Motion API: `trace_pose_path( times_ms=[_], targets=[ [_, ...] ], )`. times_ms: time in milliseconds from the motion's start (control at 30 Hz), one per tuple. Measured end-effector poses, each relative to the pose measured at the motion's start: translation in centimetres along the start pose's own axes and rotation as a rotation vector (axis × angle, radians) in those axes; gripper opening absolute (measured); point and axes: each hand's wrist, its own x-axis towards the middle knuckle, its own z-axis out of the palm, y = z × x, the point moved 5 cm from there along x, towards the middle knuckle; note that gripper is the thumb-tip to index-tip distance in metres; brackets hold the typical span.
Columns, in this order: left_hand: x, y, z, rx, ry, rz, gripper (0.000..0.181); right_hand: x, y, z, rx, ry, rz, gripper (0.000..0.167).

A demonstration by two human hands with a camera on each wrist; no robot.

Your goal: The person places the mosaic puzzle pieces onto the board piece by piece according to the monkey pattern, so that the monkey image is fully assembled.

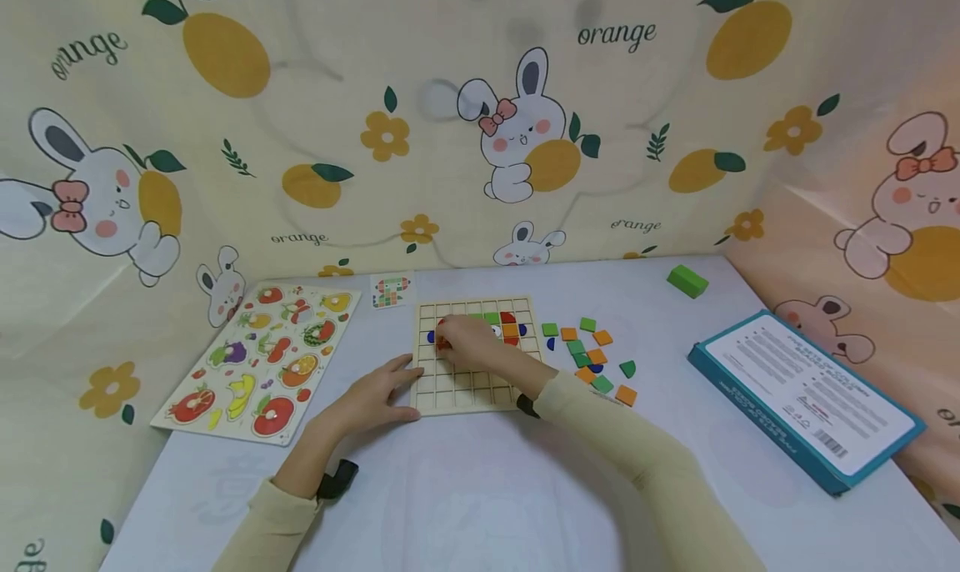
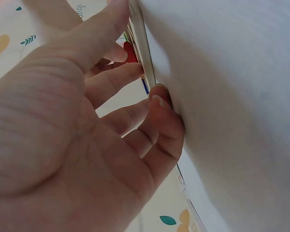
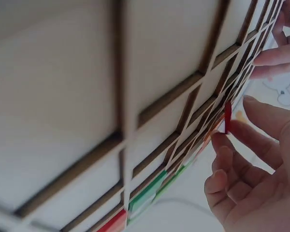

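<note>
A wooden grid board (image 1: 457,393) lies on the table, with coloured pieces in its upper cells. My right hand (image 1: 468,343) reaches over the upper left of the grid. In the right wrist view, the right hand (image 3: 266,159) holds a small red piece (image 3: 227,117) on edge at its fingertips, over the board (image 3: 130,111). At the board's lower left edge, my left hand (image 1: 375,397) rests with fingers spread and loosely bent. The left wrist view shows the left hand (image 2: 87,125) touching the board's side (image 2: 144,43) with its fingertips.
Loose orange, green and blue pieces (image 1: 596,356) lie right of the board. A fruit puzzle board (image 1: 258,363) is at left, beside a small pattern card (image 1: 392,290). A green block (image 1: 687,281) stands at back right, behind a blue-edged box (image 1: 810,397).
</note>
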Motion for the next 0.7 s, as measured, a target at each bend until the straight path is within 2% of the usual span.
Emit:
trace_pose_path(
  times_ms=[133,233,400,533,700],
  targets=[
    [0.1,-0.2,0.3,0.001,-0.002,-0.013,0.072,-1.5,-0.2,0.0,-0.165,-0.003,-0.033,0.024],
    [0.2,-0.3,0.3,0.005,0.001,-0.024,0.072,-3.0,-0.6,0.1,-0.256,-0.034,-0.067,0.042],
    [0.2,-0.2,0.3,0.009,-0.003,-0.027,0.072,-5.7,-1.2,0.7,-0.233,-0.147,-0.063,0.072],
    [0.2,-0.3,0.3,0.01,-0.004,-0.037,0.073,-6.6,-1.5,0.9,-0.197,-0.196,-0.051,0.078],
    [0.2,-0.3,0.3,0.006,-0.003,-0.037,0.073,-6.5,-1.6,1.2,-0.185,-0.209,-0.041,0.08]
  ],
)
